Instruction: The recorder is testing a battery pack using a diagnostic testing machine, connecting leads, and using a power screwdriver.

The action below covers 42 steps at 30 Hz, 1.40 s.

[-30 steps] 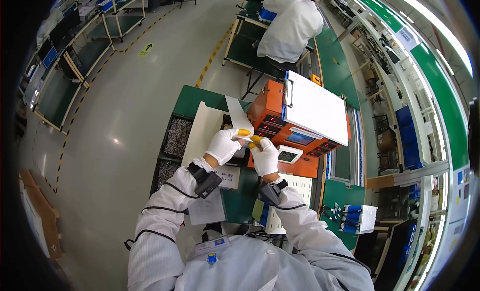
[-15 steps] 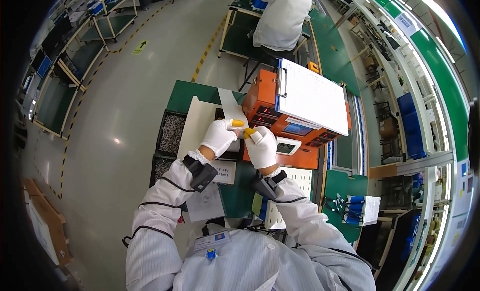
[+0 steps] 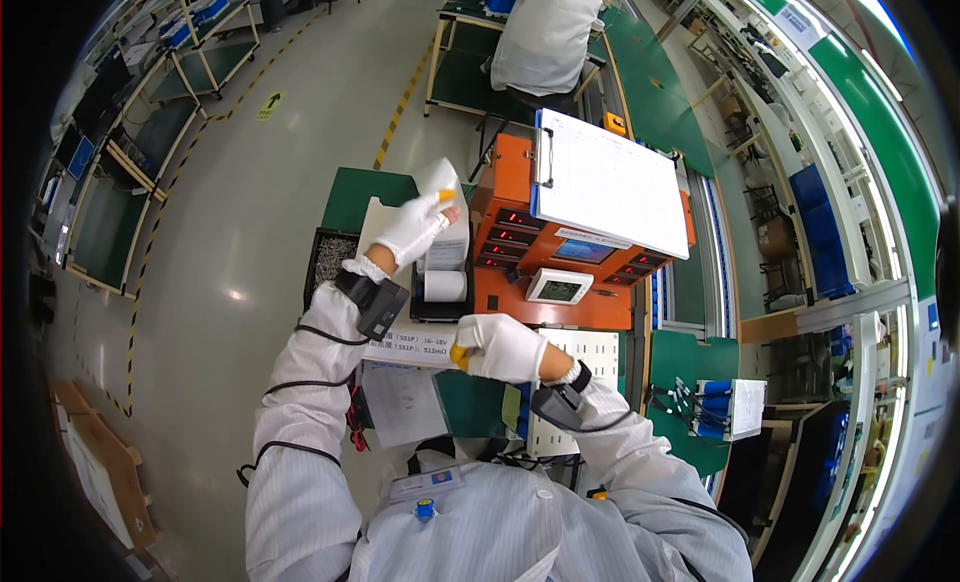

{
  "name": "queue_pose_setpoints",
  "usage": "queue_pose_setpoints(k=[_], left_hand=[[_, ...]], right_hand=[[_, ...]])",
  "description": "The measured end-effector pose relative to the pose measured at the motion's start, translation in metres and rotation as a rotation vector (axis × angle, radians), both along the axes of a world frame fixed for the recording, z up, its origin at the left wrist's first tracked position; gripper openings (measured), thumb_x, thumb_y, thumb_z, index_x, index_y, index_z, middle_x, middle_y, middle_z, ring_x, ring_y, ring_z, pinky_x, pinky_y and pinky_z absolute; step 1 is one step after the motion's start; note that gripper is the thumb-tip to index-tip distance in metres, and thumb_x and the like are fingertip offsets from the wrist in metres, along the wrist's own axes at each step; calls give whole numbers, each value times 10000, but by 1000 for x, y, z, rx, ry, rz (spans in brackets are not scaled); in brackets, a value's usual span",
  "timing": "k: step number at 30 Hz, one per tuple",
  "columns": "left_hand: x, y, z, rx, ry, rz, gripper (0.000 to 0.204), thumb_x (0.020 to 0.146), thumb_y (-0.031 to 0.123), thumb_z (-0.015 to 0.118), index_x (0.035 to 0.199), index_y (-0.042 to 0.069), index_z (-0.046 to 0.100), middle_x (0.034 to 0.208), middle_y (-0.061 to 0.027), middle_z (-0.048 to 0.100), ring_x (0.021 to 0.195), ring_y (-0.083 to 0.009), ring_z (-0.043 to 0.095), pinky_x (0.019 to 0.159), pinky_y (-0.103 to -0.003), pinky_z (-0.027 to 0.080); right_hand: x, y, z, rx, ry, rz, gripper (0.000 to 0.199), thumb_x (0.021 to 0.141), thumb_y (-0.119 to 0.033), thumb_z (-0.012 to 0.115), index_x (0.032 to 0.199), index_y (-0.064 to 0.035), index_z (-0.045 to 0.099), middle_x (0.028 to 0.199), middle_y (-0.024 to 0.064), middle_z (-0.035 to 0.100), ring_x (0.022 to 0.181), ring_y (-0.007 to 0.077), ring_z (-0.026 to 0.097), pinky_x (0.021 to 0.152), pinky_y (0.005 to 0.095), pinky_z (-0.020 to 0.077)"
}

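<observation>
My left hand (image 3: 412, 230), in a white glove with a yellow finger cover, grips a white paper strip (image 3: 438, 178) that bends upward. The strip comes from a white paper roll (image 3: 445, 286) in a black tray (image 3: 441, 311). Lower and to the right, my right hand (image 3: 500, 348) hangs over a white printed card (image 3: 408, 344). Its gloved fingers are curled together, with a yellow cover at the tip; whatever they may hold is hidden.
An orange instrument (image 3: 505, 187) with red displays stands right of the tray, bearing a clipboard (image 3: 612, 182) and a small white meter (image 3: 559, 287). A black bin (image 3: 333, 257) of small metal parts sits left. Blue battery packs (image 3: 712, 410) lie right. A person (image 3: 548, 42) sits ahead.
My hands have moved apart: the left up and left, lifting the strip, the right down toward me over the card. The roll and the meter now show more fully.
</observation>
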<state>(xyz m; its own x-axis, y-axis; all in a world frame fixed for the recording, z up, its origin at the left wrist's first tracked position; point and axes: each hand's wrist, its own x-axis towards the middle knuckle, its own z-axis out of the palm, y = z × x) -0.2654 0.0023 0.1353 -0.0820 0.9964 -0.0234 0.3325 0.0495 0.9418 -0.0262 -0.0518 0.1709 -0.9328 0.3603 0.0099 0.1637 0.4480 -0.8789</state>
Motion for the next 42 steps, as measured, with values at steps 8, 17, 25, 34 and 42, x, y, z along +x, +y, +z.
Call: queue_pose_setpoints(k=[8,17,25,34,42], left_hand=[[12,-31,51,53,424,22,418,883,301,659,1222,60,616,790,-156,670,678,-283,652,614,-370,488],[179,-127,4,-88,-41,-273,252,837,219,757,923,-10,697,718,-63,626,622,-124,533,608,-277,456],[264,-160,-23,-140,-145,-209,235,872,201,721,920,-25,676,710,-75,644,629,-121,541,606,-284,450],[293,-171,-22,-233,-230,-27,171,905,142,631,891,-27,650,733,-24,607,680,-93,504,636,-256,422],[300,-174,-36,-149,132,49,218,909,185,626,916,-31,650,789,-138,663,693,-208,600,655,-317,468]], right_hand=[[77,-1,8,-378,211,-494,141,779,86,647,901,16,651,969,61,640,866,146,626,763,260,513],[178,-22,-13,-405,-7,-793,101,834,17,634,933,9,657,854,49,682,788,112,632,741,247,507],[237,-48,-35,-470,33,-844,135,839,0,650,972,15,670,858,54,689,783,105,627,733,247,503],[255,-49,-53,-344,28,-864,120,858,-12,659,974,19,657,871,40,682,790,89,608,744,231,493],[257,-43,-51,-237,-52,-865,138,832,-89,662,937,-6,692,760,116,672,677,175,610,686,297,503]])
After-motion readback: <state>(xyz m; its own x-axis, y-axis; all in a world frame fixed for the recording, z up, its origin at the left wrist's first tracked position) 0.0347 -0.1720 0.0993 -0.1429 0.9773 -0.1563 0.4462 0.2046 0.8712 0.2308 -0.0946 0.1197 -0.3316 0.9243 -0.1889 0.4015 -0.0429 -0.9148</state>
